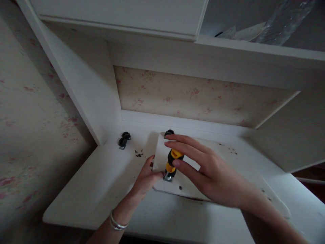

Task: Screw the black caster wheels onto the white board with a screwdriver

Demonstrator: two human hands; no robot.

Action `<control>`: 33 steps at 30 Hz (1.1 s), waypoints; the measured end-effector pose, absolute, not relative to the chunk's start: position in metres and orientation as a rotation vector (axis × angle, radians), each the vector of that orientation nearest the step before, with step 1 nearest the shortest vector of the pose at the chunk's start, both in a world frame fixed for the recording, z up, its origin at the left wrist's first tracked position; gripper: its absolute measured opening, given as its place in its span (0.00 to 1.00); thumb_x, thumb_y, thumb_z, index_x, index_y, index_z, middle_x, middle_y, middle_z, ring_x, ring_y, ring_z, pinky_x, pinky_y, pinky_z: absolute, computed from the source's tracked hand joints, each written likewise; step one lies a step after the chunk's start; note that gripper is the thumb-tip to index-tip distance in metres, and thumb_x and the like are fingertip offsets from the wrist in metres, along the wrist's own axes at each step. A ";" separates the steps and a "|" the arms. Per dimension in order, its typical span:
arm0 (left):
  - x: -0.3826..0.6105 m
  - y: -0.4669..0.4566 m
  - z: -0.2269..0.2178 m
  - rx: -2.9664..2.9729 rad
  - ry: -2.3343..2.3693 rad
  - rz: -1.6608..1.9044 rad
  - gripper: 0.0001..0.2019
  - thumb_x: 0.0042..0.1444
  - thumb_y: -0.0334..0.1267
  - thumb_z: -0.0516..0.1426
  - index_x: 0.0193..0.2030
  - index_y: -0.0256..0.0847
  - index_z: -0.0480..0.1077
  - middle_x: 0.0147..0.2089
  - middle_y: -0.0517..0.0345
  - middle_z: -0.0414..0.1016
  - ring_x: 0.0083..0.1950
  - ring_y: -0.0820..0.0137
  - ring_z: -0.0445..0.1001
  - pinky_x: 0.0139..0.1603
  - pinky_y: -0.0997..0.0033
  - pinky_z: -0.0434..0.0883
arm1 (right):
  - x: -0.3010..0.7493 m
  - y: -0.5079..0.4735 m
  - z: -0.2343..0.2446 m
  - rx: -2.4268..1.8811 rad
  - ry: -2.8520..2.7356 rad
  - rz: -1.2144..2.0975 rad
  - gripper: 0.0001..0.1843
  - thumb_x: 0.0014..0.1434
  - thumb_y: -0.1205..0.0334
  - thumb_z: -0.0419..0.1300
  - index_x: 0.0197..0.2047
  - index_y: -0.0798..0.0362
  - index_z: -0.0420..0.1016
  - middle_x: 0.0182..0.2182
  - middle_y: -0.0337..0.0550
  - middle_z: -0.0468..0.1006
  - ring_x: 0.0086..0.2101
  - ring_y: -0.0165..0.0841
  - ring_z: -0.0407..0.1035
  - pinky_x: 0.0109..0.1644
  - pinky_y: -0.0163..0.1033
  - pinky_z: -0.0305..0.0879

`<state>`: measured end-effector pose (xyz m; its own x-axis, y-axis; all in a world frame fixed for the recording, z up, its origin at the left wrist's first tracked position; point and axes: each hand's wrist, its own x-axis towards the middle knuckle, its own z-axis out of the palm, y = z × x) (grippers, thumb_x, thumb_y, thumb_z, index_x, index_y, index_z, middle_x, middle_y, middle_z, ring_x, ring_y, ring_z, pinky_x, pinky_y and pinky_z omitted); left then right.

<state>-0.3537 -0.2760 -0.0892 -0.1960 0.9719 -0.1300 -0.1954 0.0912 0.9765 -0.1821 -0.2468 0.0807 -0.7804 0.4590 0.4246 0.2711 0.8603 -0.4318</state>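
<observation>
A yellow-and-black screwdriver (pixel 175 156) leans over the near left corner of a white board (pixel 162 152). My right hand (pixel 210 166) has it between thumb and fingertips, the fingers fairly straight around the handle. Under the screwdriver a black caster (pixel 170 173) with a metal plate sits on the board; the tool's tip is hard to make out against it. My left hand (pixel 147 178) grips the board's left edge, thumb on top by the caster plate and fingers partly hidden at the side. Another caster (pixel 169 133) stands at the board's far left corner, partly behind my right fingertips.
Two loose casters (pixel 124 139) lie on the white desk (pixel 101 179) to the left, with several dark screws (pixel 139 154) nearby. A small dark round piece (pixel 180 187) is on the board near its front edge. An overhead cabinet (pixel 122 17) and side panel (pixel 81 78) enclose the desk.
</observation>
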 end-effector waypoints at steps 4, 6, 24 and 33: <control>-0.354 -0.276 -0.093 0.861 1.250 1.363 0.33 0.45 0.27 0.64 0.61 0.40 0.65 0.52 0.50 0.78 0.47 0.60 0.78 0.47 0.64 0.72 | -0.181 -0.249 0.079 -0.661 -2.373 0.372 0.13 0.67 0.58 0.60 0.52 0.53 0.75 0.42 0.44 0.78 0.39 0.32 0.74 0.45 0.38 0.75; -0.353 -0.276 -0.092 0.856 1.255 1.356 0.32 0.45 0.27 0.65 0.60 0.41 0.66 0.51 0.51 0.79 0.47 0.60 0.78 0.46 0.64 0.72 | -0.182 -0.249 0.077 -0.695 -2.374 0.318 0.16 0.67 0.56 0.61 0.55 0.53 0.74 0.46 0.47 0.77 0.42 0.34 0.74 0.48 0.40 0.74; -0.354 -0.276 -0.091 0.939 1.194 1.381 0.29 0.48 0.32 0.65 0.59 0.40 0.68 0.50 0.51 0.79 0.49 0.59 0.77 0.49 0.62 0.72 | -0.185 -0.252 0.075 -0.640 -2.441 0.459 0.15 0.68 0.58 0.59 0.56 0.49 0.71 0.44 0.42 0.76 0.39 0.31 0.73 0.46 0.39 0.75; -0.353 -0.275 -0.088 0.916 1.237 1.382 0.29 0.47 0.30 0.65 0.58 0.42 0.69 0.47 0.55 0.79 0.46 0.61 0.76 0.46 0.64 0.71 | -0.186 -0.250 0.072 -0.532 -2.471 0.518 0.17 0.69 0.64 0.56 0.60 0.47 0.69 0.53 0.43 0.75 0.49 0.31 0.72 0.54 0.39 0.72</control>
<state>-0.3533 -0.2753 -0.0881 -0.1875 0.9783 -0.0884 -0.1958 0.0510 0.9793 -0.1862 -0.2497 0.0724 -0.7680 0.4718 0.4332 0.2579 0.8469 -0.4650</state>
